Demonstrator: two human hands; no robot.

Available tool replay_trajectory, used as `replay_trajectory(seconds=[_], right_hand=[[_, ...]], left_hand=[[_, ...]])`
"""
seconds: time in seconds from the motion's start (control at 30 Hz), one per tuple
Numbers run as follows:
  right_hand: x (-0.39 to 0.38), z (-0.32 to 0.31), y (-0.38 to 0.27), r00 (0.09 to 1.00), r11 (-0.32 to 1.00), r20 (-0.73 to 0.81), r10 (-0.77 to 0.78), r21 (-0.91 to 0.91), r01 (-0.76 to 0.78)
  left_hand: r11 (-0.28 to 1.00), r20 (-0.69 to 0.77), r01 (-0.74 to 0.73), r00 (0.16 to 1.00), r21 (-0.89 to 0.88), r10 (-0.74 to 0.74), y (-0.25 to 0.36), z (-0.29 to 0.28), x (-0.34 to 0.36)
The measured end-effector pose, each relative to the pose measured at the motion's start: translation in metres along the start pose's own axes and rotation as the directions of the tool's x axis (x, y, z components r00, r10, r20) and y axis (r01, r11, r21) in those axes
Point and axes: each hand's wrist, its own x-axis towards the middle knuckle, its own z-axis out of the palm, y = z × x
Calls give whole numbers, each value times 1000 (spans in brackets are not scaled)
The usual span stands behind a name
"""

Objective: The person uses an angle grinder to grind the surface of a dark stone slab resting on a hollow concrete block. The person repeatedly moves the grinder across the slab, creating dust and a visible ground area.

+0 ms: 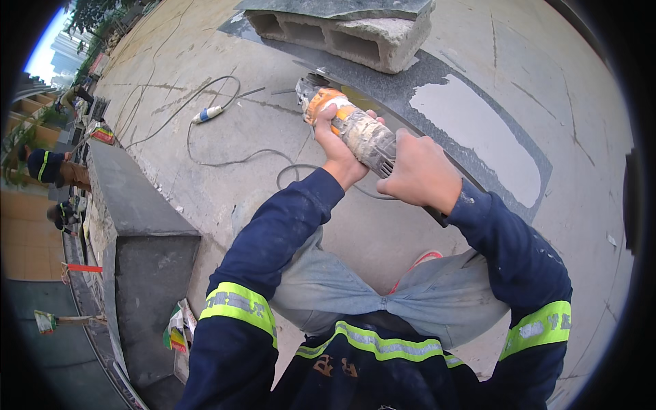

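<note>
A dust-caked orange angle grinder [362,137] is held low in front of me with both hands. My left hand [338,150] wraps round its body near the orange head. My right hand [425,171] is closed round the rear end. The grinder's head points away and to the left, beside the near long edge of a dark grey stone slab [396,82]. On that slab lies a large pale patch [478,133]. Whether the disc touches the stone cannot be made out.
A hollow concrete block [342,42] stands on the slab's far part, with another grey slab [342,7] on top. A grey cable with a blue-and-white connector [207,114] loops over the concrete floor. Left are a grey stone-clad ledge [140,188] and people, including one in a dark cap [46,166].
</note>
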Motion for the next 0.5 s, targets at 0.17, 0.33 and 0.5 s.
replay_trajectory(seconds=[0.17,0.33,0.5], right_hand=[[8,-1,-4,999,1000,23,22,5,-23],[18,2,-6,999,1000,28,26,-3,-26],[24,5,-8,999,1000,50,16,-4,-15]], left_hand=[[1000,18,-8,1000,-10,8,7,-3,6],[999,-7,-36,999,-29,36,12,-3,12],[998,1,-38,999,-52,38,16,-11,16]])
